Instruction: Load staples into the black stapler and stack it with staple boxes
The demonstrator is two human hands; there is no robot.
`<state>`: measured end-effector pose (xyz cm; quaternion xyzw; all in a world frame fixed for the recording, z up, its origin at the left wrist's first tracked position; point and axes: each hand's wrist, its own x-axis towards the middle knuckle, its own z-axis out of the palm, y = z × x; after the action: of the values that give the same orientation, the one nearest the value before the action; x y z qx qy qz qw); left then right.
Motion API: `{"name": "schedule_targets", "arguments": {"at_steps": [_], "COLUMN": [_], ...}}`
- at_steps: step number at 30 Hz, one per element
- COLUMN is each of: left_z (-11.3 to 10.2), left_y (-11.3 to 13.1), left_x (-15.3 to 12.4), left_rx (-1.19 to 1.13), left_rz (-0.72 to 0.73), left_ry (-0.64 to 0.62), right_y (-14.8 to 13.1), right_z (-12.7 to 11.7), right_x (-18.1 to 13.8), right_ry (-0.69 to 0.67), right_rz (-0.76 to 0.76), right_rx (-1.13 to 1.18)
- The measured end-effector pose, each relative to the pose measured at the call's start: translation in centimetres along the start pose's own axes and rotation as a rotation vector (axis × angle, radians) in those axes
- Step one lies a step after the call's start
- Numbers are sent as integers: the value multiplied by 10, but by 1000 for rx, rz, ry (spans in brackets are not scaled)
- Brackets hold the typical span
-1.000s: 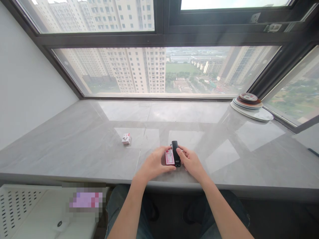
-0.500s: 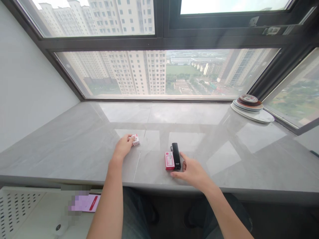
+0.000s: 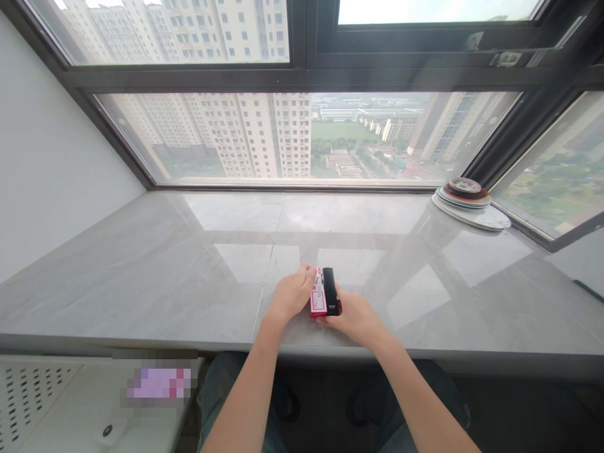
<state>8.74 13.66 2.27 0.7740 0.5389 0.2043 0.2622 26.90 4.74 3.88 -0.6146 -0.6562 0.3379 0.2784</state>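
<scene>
Black stapler [image 3: 331,290] lies flat on the tabletop [image 3: 141,277], near its front edge, with a small red-and-white box [image 3: 318,301] touching its left side. A second, smaller carton seems pinched at the left fingertips just above that box; too small to be sure.

Handling, judged: stapler is rigid, smooth-cased, moderately heavy for its size; best taken across its long sides, mid-body, away from the hinged end. The box is light card, stiff but crushable, likely loose on the polished stone; grip by the two long edges.

Left hand [image 3: 291,294]: fingers curled, tips pinching at the top of the box. Right hand [image 3: 356,316]: fingers cupped against the stapler's right side and near end; whether it clamps cannot be told.

Writing: white label on box, print on stapler, both unreadable.

Stack of plates [image 3: 469,200] sits far right by the window [image 3: 302,135].
</scene>
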Motion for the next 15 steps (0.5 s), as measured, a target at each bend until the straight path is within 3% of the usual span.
{"name": "schedule_targets", "arguments": {"at_steps": [8, 11, 15], "left_z": [28, 50, 89], "left_y": [18, 39, 88], "left_x": [6, 24, 55], "left_rx": [111, 117, 123], "left_rz": [53, 94, 182], "left_ry": [-16, -53, -118], "right_y": [13, 37, 82], "right_z": [-17, -40, -88], "right_x": [2, 1, -2], "right_ry": [-33, -15, 9], "right_rz": [-14, 12, 122], "right_rx": [16, 7, -8]}}
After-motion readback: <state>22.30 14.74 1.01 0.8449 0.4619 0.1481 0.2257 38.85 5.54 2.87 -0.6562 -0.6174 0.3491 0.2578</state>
